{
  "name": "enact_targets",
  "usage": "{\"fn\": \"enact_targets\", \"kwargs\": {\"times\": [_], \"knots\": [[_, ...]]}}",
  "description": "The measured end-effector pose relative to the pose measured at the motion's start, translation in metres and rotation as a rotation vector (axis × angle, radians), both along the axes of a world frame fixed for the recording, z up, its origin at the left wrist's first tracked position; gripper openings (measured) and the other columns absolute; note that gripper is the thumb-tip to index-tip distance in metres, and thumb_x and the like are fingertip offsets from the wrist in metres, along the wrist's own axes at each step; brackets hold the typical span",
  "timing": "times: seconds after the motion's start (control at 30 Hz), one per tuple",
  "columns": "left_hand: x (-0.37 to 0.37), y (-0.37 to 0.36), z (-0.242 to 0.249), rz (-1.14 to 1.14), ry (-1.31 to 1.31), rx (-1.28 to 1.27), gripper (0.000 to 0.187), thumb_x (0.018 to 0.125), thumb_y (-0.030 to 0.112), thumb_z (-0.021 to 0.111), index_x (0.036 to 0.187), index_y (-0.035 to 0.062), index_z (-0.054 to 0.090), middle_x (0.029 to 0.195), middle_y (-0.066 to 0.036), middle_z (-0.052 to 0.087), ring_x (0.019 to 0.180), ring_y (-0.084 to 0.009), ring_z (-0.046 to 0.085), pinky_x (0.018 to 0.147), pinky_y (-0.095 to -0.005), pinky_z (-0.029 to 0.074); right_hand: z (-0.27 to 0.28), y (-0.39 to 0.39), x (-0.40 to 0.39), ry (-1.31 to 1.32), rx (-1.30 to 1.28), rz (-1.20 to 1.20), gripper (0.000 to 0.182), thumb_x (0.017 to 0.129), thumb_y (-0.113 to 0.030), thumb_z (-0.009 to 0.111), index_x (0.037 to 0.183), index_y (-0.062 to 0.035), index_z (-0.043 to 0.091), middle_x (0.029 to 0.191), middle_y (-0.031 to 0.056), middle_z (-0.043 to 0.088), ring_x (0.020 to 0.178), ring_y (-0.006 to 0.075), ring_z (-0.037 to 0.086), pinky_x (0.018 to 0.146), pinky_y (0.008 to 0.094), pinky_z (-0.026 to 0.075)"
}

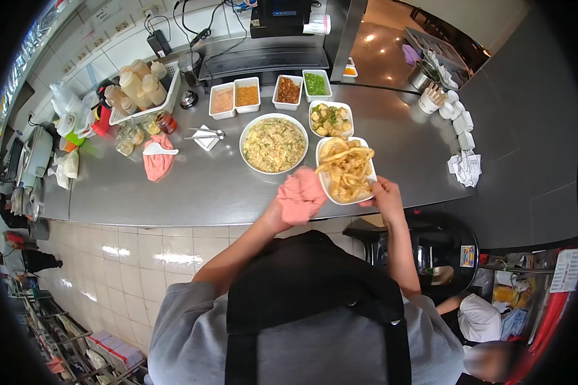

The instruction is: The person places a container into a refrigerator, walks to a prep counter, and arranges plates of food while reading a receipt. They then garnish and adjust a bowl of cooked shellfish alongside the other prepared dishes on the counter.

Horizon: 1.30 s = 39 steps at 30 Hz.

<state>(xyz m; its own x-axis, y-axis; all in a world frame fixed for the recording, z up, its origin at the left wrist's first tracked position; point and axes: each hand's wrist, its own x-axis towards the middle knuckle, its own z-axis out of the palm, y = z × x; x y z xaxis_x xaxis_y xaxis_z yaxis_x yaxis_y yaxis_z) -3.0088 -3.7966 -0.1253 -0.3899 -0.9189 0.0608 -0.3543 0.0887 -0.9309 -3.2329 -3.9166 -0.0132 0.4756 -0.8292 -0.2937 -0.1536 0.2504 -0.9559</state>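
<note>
Left of center, bare steel table [199,192] lies open between the spoon-topped cloth [155,168] and the fried-rice bowl [245,158]. The left hand [279,216] carries a pink cloth [301,196]; its fingers are hidden, closure undeterminable. The plate of fried strips [325,183] is near the front edge. The right hand [388,196] grips its lower-right rim. Clear surface extends rightward to the crumpled papers [465,169].
</note>
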Motion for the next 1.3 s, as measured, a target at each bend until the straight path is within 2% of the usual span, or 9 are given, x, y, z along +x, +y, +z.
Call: {"fn": "enact_targets", "kwargs": {"times": [0.1,0.3,0.53,0.67,0.8,0.9,0.97,1.07,1.3], "knots": [[0.015,0.041,0.053,-0.020,-2.188,-0.166,0.055,0.093,0.052,0.032,0.132,0.0140,0.043,0.134,-0.012,0.048,0.115,-0.0264,0.051,0.086,-0.0377,0.046,-0.013,-0.014,-0.013,0.043,0.036,-0.004,0.034,0.090,-0.008,0.040,0.113,0.0116,0.055,0.092,0.0158,0.066,0.069,0.0195,0.067,0.057,0.0246,0.058],[0.057,0.089,0.032,0.356,-2.368,-0.271,0.051,0.096,0.049,0.028,0.135,0.0184,0.039,0.138,-0.009,0.045,0.107,-0.0258,0.054,0.083,-0.0381,0.046,-0.092,-0.042,-0.037,0.085,0.096,-0.069,0.032,0.090,-0.006,0.038,0.109,0.0123,0.056,0.093,0.0180,0.065,0.072,0.0240,0.068,0.063,0.0276,0.060],[0.050,0.118,0.030,0.117,-2.368,0.138,0.050,0.094,0.051,0.032,0.130,0.0188,0.044,0.133,-0.006,0.050,0.100,-0.0251,0.057,0.074,-0.0357,0.048,-0.100,-0.060,-0.038,0.051,0.224,-0.035,0.034,0.093,-0.012,0.044,0.115,0.0131,0.053,0.102,0.0179,0.063,0.081,0.0245,0.067,0.068,0.0329,0.060],[0.049,0.130,0.029,0.171,-2.385,0.262,0.047,0.094,0.048,0.033,0.130,0.0189,0.044,0.133,-0.006,0.051,0.103,-0.0257,0.057,0.074,-0.0362,0.048,-0.090,-0.126,-0.040,0.749,-0.402,0.137,0.036,0.093,-0.024,0.050,0.109,0.0064,0.059,0.089,0.0164,0.066,0.073,0.0216,0.066,0.066,0.0328,0.053],[0.050,0.142,0.038,0.216,-2.363,0.231,0.048,0.094,0.047,0.032,0.132,0.0196,0.042,0.136,-0.005,0.048,0.106,-0.0259,0.057,0.075,-0.0357,0.048,-0.076,-0.179,0.040,0.502,-0.697,0.015,0.026,0.090,-0.018,0.049,0.088,0.0037,0.063,0.071,0.0102,0.064,0.060,0.0139,0.061,0.056,0.0288,0.048],[0.047,0.152,0.041,0.175,-2.357,0.331,0.056,0.093,0.055,0.031,0.134,0.0186,0.041,0.128,-0.005,0.054,0.099,-0.0248,0.059,0.079,-0.0370,0.049,-0.112,-0.219,0.097,0.655,-0.715,0.137,0.024,0.090,-0.014,0.048,0.089,0.0057,0.061,0.075,0.0185,0.065,0.075,0.0263,0.068,0.064,0.0379,0.053],[0.041,0.159,0.053,0.158,-2.351,0.432,0.058,0.092,0.057,0.030,0.135,0.0194,0.040,0.129,-0.005,0.053,0.099,-0.0243,0.059,0.079,-0.0367,0.049,-0.116,-0.222,0.126,0.619,-0.161,0.221,0.019,0.087,-0.004,0.047,0.086,0.0115,0.059,0.077,0.0208,0.064,0.070,0.0293,0.069,0.052,0.0366,0.055],[0.044,0.172,0.050,0.250,-2.328,0.397,0.059,0.092,0.058,0.030,0.138,0.0204,0.038,0.132,-0.004,0.051,0.102,-0.0233,0.058,0.083,-0.0363,0.047,-0.128,-0.220,0.134,0.405,-0.037,0.028,0.017,0.085,0.003,0.047,0.086,0.0166,0.057,0.075,0.0223,0.064,0.061,0.0294,0.068,0.042,0.0330,0.053],[0.049,0.178,0.059,0.376,-2.228,0.345,0.061,0.092,0.055,0.028,0.141,0.0190,0.035,0.140,-0.003,0.044,0.113,-0.0217,0.052,0.091,-0.0388,0.043,-0.086,-0.214,0.094,0.575,-0.315,0.159,0.020,0.084,0.001,0.049,0.083,0.0158,0.061,0.069,0.0178,0.064,0.055,0.0232,0.066,0.043,0.0297,0.050]]}}
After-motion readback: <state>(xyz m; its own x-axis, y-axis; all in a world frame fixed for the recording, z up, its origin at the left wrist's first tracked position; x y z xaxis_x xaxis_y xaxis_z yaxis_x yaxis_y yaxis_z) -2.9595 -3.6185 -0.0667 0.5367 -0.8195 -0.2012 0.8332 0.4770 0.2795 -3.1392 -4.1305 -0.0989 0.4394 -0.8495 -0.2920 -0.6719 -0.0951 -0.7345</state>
